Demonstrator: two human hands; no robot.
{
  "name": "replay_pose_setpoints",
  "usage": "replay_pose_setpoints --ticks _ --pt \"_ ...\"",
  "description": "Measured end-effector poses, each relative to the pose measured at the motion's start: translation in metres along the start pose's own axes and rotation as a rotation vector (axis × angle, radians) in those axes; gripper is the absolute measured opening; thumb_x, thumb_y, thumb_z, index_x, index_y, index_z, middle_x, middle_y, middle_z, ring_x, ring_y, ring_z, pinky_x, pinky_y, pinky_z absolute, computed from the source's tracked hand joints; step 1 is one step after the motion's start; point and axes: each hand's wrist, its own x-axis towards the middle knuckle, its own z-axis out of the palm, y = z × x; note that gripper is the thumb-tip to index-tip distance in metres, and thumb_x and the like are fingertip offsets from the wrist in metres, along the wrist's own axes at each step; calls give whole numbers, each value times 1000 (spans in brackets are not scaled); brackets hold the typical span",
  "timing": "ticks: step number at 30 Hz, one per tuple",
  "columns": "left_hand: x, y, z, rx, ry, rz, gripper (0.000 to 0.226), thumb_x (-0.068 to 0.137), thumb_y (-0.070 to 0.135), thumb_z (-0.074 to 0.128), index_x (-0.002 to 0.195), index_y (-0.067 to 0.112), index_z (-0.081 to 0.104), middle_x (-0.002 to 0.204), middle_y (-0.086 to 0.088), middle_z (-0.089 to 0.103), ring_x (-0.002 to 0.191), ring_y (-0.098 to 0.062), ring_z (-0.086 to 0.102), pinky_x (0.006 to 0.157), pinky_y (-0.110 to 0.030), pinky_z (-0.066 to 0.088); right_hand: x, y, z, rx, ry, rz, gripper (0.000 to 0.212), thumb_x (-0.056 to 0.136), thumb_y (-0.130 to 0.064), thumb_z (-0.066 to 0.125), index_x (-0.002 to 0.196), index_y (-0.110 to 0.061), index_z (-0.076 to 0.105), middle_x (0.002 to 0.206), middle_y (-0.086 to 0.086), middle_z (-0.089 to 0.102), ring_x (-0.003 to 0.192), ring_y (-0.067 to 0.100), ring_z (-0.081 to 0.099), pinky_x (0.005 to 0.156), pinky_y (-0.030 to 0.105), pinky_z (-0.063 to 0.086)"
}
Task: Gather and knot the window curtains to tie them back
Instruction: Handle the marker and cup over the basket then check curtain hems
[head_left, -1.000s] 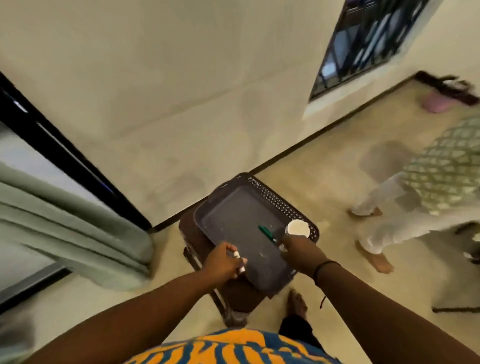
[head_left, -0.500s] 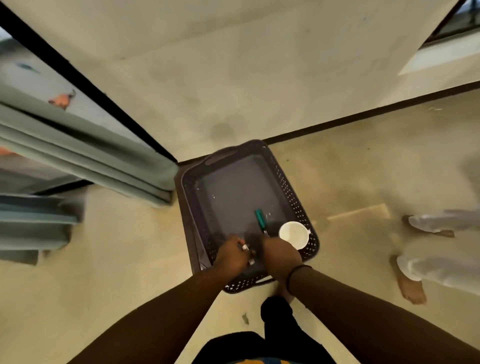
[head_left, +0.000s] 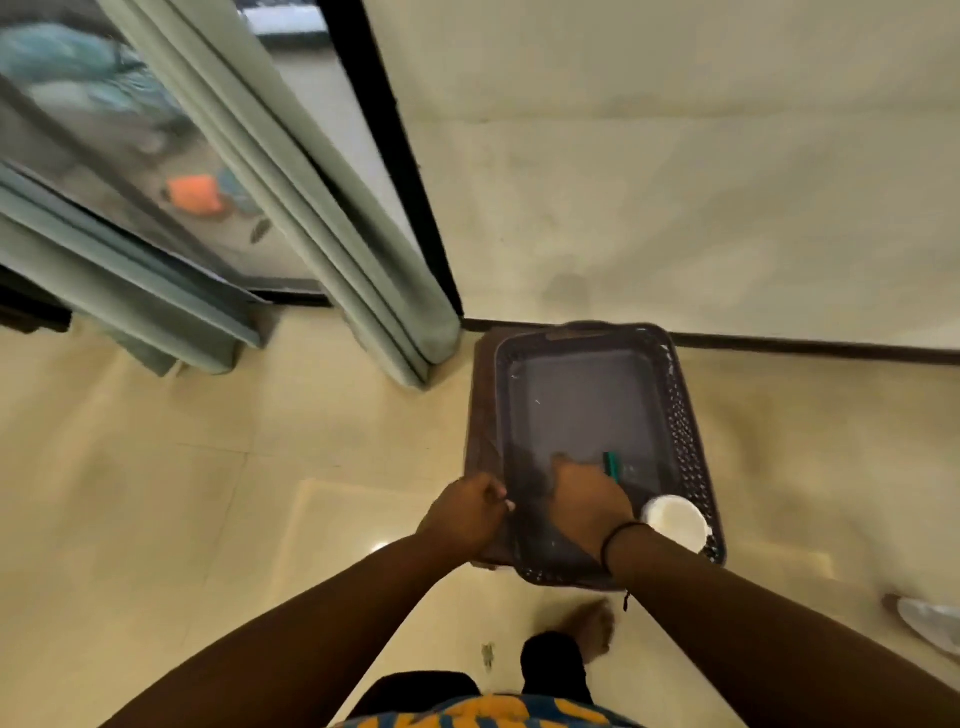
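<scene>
Hands first: two, both low in the middle of the frame. The left hand (head_left: 465, 514) is curled narrow around a small white object (head_left: 509, 504) whose kind is too small to tell, just at the left rim of one dark perforated basket (head_left: 685, 431). The right hand (head_left: 589, 501) lies flat and spread inside the basket, fingers reaching toward one green pen-like item (head_left: 612, 466); a black band circles its wrist. One white round cup (head_left: 674, 521) sits in the basket's lower right corner, just beside that wrist. Two grey-green curtains hang ungathered at upper left: one curtain (head_left: 311, 208) ends near the basket's top left corner, the other curtain (head_left: 130, 291) further left. No writing is legible.
</scene>
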Motion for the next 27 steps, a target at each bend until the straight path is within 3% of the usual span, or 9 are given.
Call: replay_pose_setpoints --ticks 3,6,10,14,21,27 --pt "-16 -40 -44 122 117 28 23 91 34 56 108 19 59 114 -1 60 101 -17 57 80 -25 43 13 -51 -13 -85 -4 -84 31 92 -22 44 122 -16 50 121 10 62 109 30 59 90 40 49" --pt "-25 -84 -86 172 162 -9 31 92 39 52 119 23 52 123 1 53 111 -17 54 90 -28 42 25 -101 -13 -169 -42 -156 50 94 -25 43 142 -18 34 134 9 53 119 30 53 94 37 45" --pt "-32 -151 -143 198 207 -32 35 93 42 48 123 23 48 129 1 49 112 -19 54 92 -29 44 43 -179 6 -397 -100 -242 58 89 -32 45 142 -17 29 136 11 48 120 33 50 95 41 47" --pt "-45 -242 -227 200 241 -45 39 93 44 47 127 24 46 134 3 45 118 -18 50 94 -33 44 61 -297 40 -629 -129 -272 55 89 -42 46 137 -18 32 132 9 49 120 32 47 96 44 38" --pt "-86 -405 -383 155 394 -254 44 92 44 49 130 23 44 135 0 44 120 -21 49 94 -32 42 94 -520 86 -726 -128 -579 58 90 -50 45 139 -20 33 131 5 51 119 27 48 99 41 35" --pt "-102 -488 -454 1 463 -411 47 92 45 49 133 22 41 138 -2 41 120 -22 49 93 -33 43 138 -650 104 -811 -122 -719 59 88 -51 46 138 -21 34 131 4 50 120 27 47 99 41 35"
